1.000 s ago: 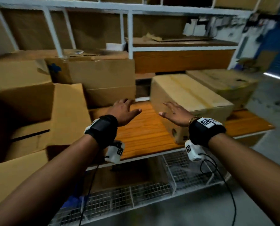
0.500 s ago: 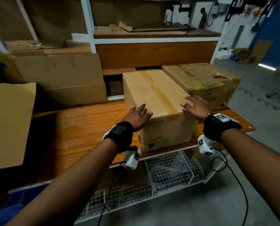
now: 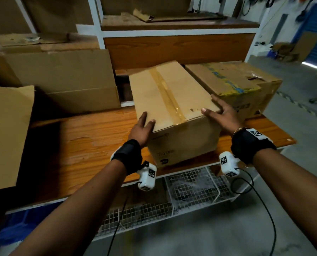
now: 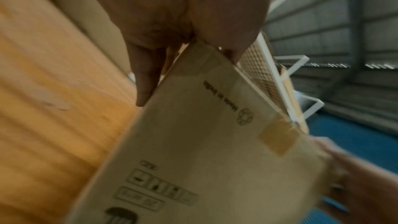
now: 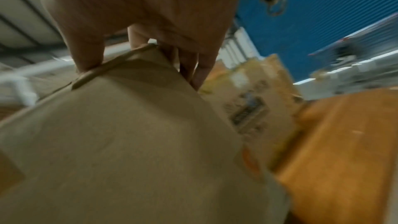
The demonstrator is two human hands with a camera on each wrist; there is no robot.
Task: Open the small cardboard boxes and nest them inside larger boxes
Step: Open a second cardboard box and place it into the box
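Note:
A brown cardboard box (image 3: 172,100), sealed along its top with tan tape, stands on the wooden shelf (image 3: 91,137) near its front edge. My left hand (image 3: 142,126) straddles the box's near left top corner, thumb on the top and straight fingers down the left side. In the left wrist view that corner of the box (image 4: 204,151) sits between thumb and fingers of the left hand (image 4: 172,23). My right hand (image 3: 221,113) lies on the near right top corner, thumb on top and fingers spread over the right edge. The right wrist view shows the right hand (image 5: 140,14) on the box (image 5: 118,134).
A second box (image 3: 237,84) with blue and yellow print stands close against the right side. A large open box (image 3: 61,76) fills the left rear, and a raised flap (image 3: 8,133) stands at far left. Wire mesh racks (image 3: 190,187) lie under the shelf.
Both hands came from over the bare shelf onto the taped box, then slid from its top to the near top corners. My view swung right.

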